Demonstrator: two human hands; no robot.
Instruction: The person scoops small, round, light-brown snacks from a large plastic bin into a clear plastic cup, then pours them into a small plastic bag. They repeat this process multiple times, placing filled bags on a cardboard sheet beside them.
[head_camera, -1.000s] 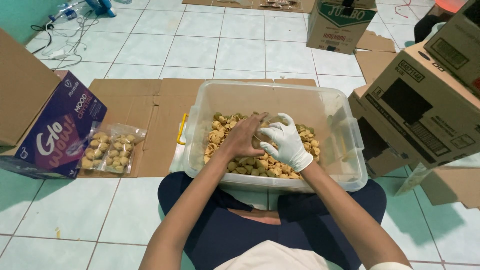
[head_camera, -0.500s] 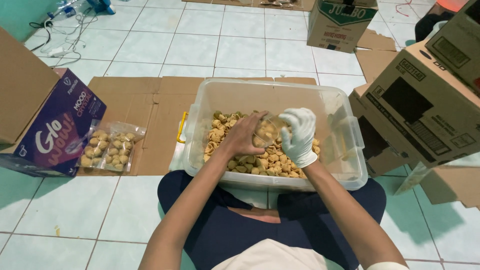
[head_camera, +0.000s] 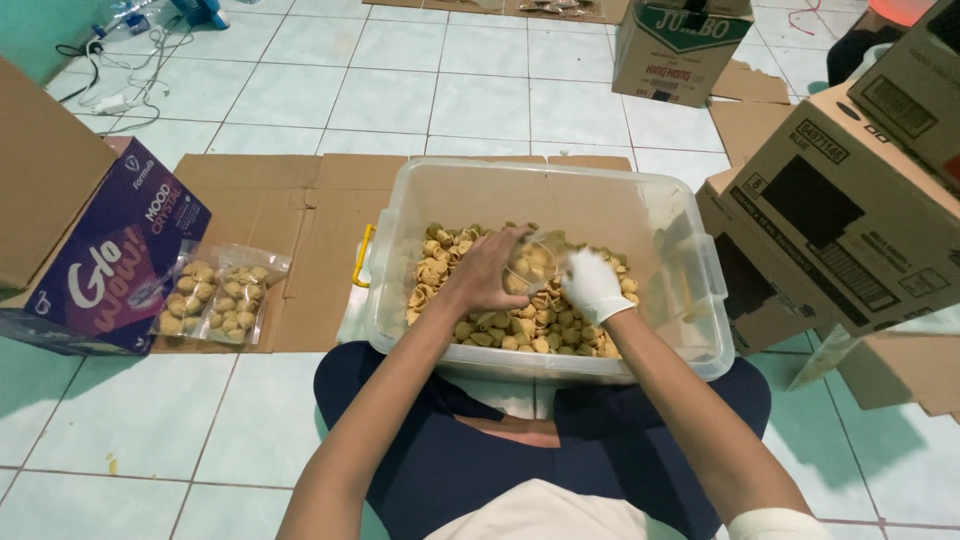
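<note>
Fingers of the bare left hand (head_camera: 487, 275) were curled round the mouth of a small clear bag (head_camera: 530, 262), pinching its rim and holding it open over the middle of the tub (head_camera: 690, 330). The gloved right hand (head_camera: 592, 285) was bunched, fingertips pressed together on a few shell snacks (head_camera: 440, 262) right at the bag's opening; exactly how many it gripped couldn't be made out. The bag sat tilted above the snack heap, partly filled, nearer the tub's far wall than its near rim.

Handling, as a judgement: the bag looked thin, limp and slick, so it would sag unless held at the rim, where the left hand had it; a hold lower down would likely squeeze the contents. The snacks looked light, dry and brittle, best taken loosely in a cupped pinch rather than squeezed hard.

The tub rested against the person's lap, on the near edge of flattened cardboard (head_camera: 300, 200). Two filled bags (head_camera: 220, 298) lay at the cardboard's left edge, touching a purple box (head_camera: 110, 260). Brown cartons (head_camera: 850, 210) stood just beside the tub's right wall.
</note>
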